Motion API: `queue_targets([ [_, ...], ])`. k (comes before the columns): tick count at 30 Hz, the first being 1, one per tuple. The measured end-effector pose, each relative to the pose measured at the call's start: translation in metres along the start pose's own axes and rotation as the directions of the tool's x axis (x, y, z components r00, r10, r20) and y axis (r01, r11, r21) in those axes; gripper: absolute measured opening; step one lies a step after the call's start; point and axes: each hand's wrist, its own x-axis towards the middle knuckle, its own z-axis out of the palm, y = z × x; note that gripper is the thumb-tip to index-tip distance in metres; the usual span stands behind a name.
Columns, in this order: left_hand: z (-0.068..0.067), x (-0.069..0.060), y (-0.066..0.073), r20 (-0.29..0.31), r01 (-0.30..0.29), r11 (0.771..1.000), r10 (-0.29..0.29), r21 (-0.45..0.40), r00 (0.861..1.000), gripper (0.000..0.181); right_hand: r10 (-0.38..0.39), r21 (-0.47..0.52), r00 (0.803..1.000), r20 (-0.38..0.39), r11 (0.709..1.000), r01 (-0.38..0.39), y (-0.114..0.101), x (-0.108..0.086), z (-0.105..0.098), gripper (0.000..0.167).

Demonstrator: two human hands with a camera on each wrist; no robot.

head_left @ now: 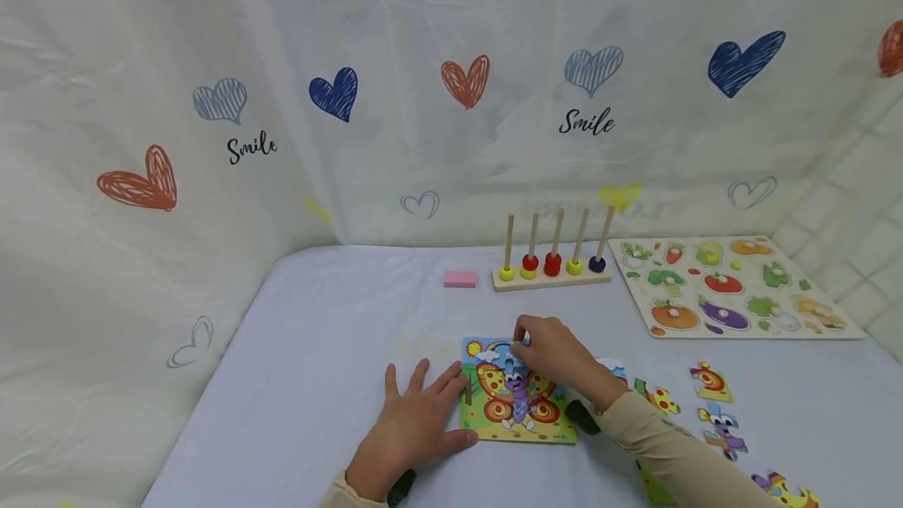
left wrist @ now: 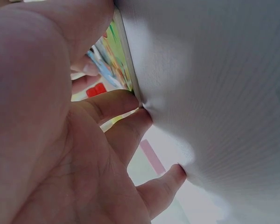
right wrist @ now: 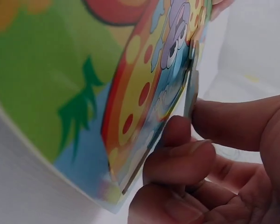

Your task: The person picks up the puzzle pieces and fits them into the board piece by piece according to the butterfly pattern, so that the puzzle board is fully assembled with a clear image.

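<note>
A butterfly jigsaw board [head_left: 494,433] lies on the white table, most of its picture in place. My left hand [head_left: 409,426] spreads its fingers at the board's left side, with the thumb at the lower left corner. In the left wrist view, fingertips [left wrist: 135,100] touch the table beside the board's edge. Over the upper part of the picture, my right hand [head_left: 557,355] pinches a thin puzzle piece [right wrist: 192,95] between thumb and fingers. The piece is seen nearly edge-on at the picture's upper area; whether it touches the board I cannot tell.
Loose puzzle pieces [head_left: 723,429] lie to the right, some partly behind the right sleeve [head_left: 670,445]. Farther back stand a pink block [head_left: 460,279] and a bead stacker [head_left: 550,282] with upright pegs. A vegetable puzzle board [head_left: 755,328] lies at the back right.
</note>
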Motion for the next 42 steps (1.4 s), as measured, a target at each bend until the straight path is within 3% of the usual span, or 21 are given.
queue_targets([
  [5, -0.001, -0.001, 0.001, -0.002, -0.003, 1.0, 0.003, -0.005, 1.0, 0.081, 0.039, -0.048, 0.999, 0.03, 0.998, -0.038, -0.002, 0.001, 0.0, 0.016],
  [10, -0.002, -0.001, 0.002, -0.011, -0.01, 1.0, 0.01, -0.002, 1.0, 0.08, 0.029, -0.111, 0.998, 0.055, 0.994, -0.023, -0.005, 0.0, -0.002, 0.02],
  [15, -0.003, 0.0, 0.005, -0.019, -0.018, 1.0, 0.018, 0.005, 1.0, 0.08, 0.024, -0.194, 0.998, 0.053, 0.981, -0.014, -0.007, 0.001, -0.004, 0.037],
  [21, -0.005, 0.0, 0.006, -0.024, -0.027, 1.0, 0.027, 0.012, 0.999, 0.079, 0.069, -0.222, 0.996, 0.064, 0.974, -0.053, -0.003, 0.005, -0.003, 0.049],
  [25, -0.006, 0.001, 0.007, -0.019, -0.025, 1.0, 0.025, 0.015, 0.999, 0.079, 0.058, -0.206, 0.996, 0.061, 0.978, -0.045, 0.0, 0.007, -0.002, 0.052],
  [32, -0.004, 0.001, 0.006, -0.003, -0.006, 1.0, 0.006, -0.01, 1.0, 0.078, 0.082, -0.057, 0.994, 0.072, 0.995, -0.078, 0.0, -0.002, -0.01, 0.034],
  [42, 0.0, -0.002, 0.0, -0.031, -0.027, 0.999, 0.026, -0.036, 0.999, 0.079, -0.006, 0.014, 1.0, -0.031, 1.0, 0.007, 0.017, -0.027, -0.04, 0.026],
])
